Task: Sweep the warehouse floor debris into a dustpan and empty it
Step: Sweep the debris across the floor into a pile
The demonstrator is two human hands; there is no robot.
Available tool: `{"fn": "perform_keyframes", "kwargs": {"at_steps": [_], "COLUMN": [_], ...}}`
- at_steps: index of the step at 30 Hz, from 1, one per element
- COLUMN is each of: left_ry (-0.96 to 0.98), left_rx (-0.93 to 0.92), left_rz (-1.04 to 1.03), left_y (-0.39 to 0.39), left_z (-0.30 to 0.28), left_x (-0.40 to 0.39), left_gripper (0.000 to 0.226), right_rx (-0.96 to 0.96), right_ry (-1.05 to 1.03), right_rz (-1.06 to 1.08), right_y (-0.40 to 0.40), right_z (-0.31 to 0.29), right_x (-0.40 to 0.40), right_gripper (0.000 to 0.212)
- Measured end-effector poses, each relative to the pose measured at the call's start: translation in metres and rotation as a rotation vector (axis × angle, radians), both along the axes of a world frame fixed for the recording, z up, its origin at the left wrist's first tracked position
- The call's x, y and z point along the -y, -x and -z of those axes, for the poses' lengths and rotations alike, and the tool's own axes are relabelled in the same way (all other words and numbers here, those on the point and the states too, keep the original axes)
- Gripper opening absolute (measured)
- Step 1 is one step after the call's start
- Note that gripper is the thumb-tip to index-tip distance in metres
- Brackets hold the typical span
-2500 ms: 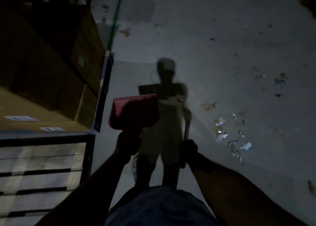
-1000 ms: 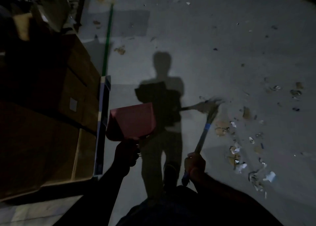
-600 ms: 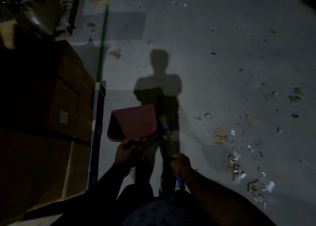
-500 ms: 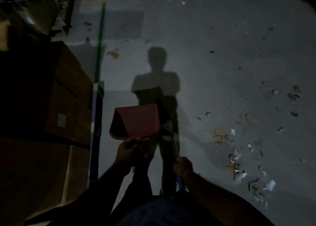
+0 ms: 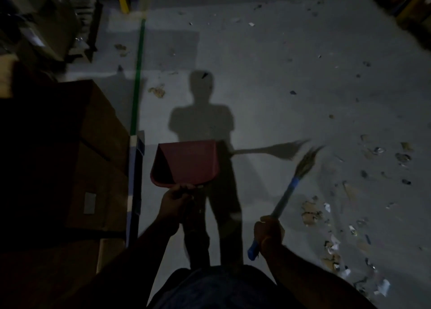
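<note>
My left hand [image 5: 173, 201] grips the handle of a red dustpan [image 5: 186, 162], held in the air in front of me, its pan facing away. My right hand [image 5: 268, 234] grips the blue-ended handle of a short broom [image 5: 291, 187]. The broom points up and to the right, its blurred bristles lifted off the floor. Scraps of paper and cardboard debris [image 5: 331, 236] lie scattered on the grey concrete floor [image 5: 268, 87] to my right, more of them trailing toward the lower right corner.
Stacked cardboard boxes [image 5: 93, 157] on a blue-framed rack stand close at my left. A green floor line [image 5: 138, 70] runs away along the aisle. More boxes and a pallet sit at the far left, with small scraps farther out. My shadow falls straight ahead.
The broom has swung from pointing straight ahead near the dustpan out to the right and upward. The dustpan stays held in about the same place.
</note>
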State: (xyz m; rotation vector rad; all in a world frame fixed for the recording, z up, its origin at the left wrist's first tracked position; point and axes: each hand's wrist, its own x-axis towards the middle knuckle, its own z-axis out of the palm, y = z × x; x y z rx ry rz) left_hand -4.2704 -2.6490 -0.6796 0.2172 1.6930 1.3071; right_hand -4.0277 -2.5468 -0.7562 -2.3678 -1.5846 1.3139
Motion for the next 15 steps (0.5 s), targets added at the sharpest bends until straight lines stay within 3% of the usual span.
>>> {"fn": "perform_keyframes", "kwargs": {"at_steps": [2, 10, 15], "left_ry": [0.02, 0.051, 0.051], "left_rx": [-0.003, 0.028, 0.047], "left_rz": [-0.004, -0.07, -0.112], "left_y": [0.018, 0.08, 0.107], "left_z": [-0.004, 0.009, 0.017], "left_x": [-0.001, -0.002, -0.019], "left_gripper": [0.017, 0.02, 0.02], "right_rx": [-0.004, -0.082, -0.106], "right_ry": [-0.074, 0.024, 0.117], "right_rz": [-0.073, -0.63, -0.775], "right_y": [0.027, 0.131, 0.185], "right_z": [0.0, -0.012, -0.005], "right_x": [-0.007, -0.031, -0.041], "right_gripper": [0.025, 0.031, 0.041]}}
